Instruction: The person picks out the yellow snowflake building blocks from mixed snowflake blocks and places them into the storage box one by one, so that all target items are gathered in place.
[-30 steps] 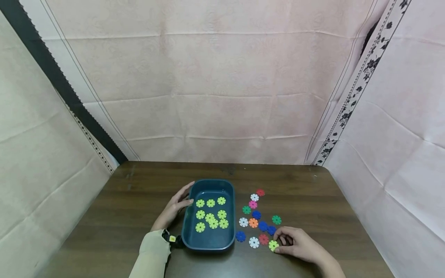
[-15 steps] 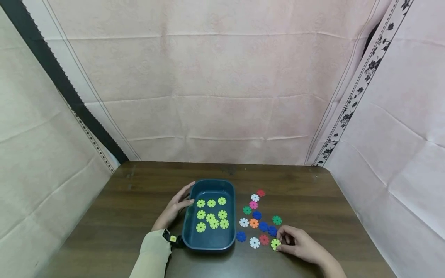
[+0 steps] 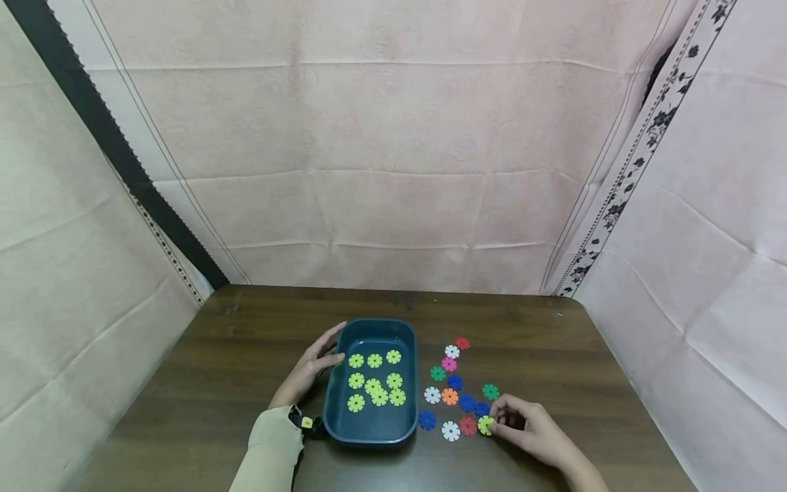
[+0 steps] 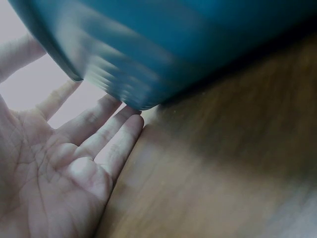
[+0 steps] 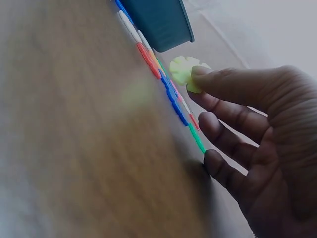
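Note:
My right hand (image 3: pixel 531 427) pinches a yellow-green notched plastic disc (image 3: pixel 485 425) between thumb and forefinger, to the right of the loose discs. In the right wrist view this disc (image 5: pixel 182 70) shows raised off the table, its blurred reflection below it. My left hand (image 3: pixel 312 369) rests against the left side of a dark teal tray (image 3: pixel 369 437), fingers extended and thumb at the rim. Seen from the left wrist, fingertips (image 4: pixel 133 121) meet the tray's outer wall (image 4: pixel 163 54) near its base. Several yellow-green discs (image 3: pixel 356 403) lie flat inside the tray, two or three overlapping.
Between tray and right hand lie several loose discs: blue (image 3: pixel 427 419), white (image 3: pixel 451 430), red (image 3: pixel 468 426), orange (image 3: pixel 450 396), pink (image 3: pixel 449 364) and green (image 3: pixel 490 391). The brown wooden table (image 3: pixel 258 355) ends at a pale cloth wall (image 3: pixel 393 205), with cloth on both sides too.
My right hand tilts the pinched yellow-green disc and shifts it slightly, staying near the red disc. Left hand and tray hold still.

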Motion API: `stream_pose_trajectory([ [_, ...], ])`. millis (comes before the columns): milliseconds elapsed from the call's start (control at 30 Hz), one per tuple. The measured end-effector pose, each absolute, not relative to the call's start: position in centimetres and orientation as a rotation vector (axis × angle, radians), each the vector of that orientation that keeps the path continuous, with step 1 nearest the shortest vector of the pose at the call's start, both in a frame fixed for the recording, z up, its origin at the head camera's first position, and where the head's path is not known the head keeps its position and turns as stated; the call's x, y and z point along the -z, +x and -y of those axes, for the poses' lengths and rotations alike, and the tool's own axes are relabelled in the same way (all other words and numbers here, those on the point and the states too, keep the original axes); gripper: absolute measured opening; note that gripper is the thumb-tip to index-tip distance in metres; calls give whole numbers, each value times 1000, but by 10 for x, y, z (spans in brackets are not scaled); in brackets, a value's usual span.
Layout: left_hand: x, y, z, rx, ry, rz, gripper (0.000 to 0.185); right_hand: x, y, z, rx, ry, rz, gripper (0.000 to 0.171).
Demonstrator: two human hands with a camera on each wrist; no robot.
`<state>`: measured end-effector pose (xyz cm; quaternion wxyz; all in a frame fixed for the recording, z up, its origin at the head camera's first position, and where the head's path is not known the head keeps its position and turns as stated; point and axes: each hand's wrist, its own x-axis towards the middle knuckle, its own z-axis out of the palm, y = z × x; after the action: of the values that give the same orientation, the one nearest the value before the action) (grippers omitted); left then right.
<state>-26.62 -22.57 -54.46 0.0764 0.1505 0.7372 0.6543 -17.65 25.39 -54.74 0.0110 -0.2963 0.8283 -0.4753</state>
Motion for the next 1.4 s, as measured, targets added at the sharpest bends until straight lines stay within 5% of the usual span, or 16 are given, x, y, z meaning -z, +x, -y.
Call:
stream_pose_trajectory([
  [733, 542, -266, 225, -1956, 458, -2232, 62, 550, -178, -239, 1738, -858, -2511, 14],
  [1167, 544, -266, 224, -1957, 439, -2237, 62, 513, -206, -185, 1624, -1222, -2378, 21],
  [1400, 546, -267, 226, -1948, 444, -2228, 61, 489, -223, -124, 1480, -1397, -2287, 9],
])
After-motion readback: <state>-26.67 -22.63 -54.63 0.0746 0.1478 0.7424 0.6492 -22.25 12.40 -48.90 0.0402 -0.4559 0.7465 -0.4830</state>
